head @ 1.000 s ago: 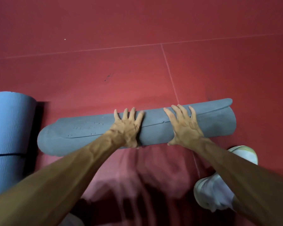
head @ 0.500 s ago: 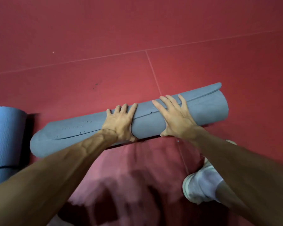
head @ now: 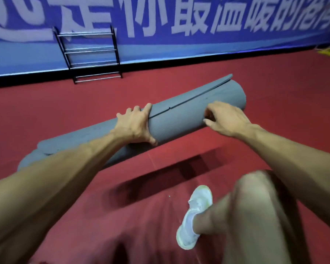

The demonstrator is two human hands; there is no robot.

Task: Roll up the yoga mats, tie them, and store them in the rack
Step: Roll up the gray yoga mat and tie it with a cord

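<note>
The mat [head: 179, 122], a grey foam roll, hangs off the floor [head: 46, 111] mid-view, slanting from its low end at 8 o'clock to its high end at 1 o'clock, with its shadow lying apart below. The left grip [head: 135, 126] wraps the roll near its middle, fingers over the top and thumb tucked beneath. The right grip [head: 225, 121] sits nearer the high end, fingers bent with their tips dug into the foam; whether its thumb reaches under I cannot tell. No tie shows on the roll. The loose outer edge runs along the top from the left grip to the high end, where it stands proud as a flap.

By its look the mat is light, soft and springy, with a ribbed skin that should not slip. It will likely unwind once pressure comes off that edge. The best hold is around the girth, one palm over the seam and the grips set apart so the long roll neither sags nor telescopes.

The rack [head: 97, 76], black posts with bare metal rails, stands at 11 o'clock against a blue banner [head: 179, 44], well apart from the mat, with red floor running between. A knee [head: 255, 189] and white shoe [head: 194, 216] at 5 o'clock sit under the right arm and could catch the roll. Something yellow [head: 328, 52] lies at 2 o'clock, too blurred to name
</note>
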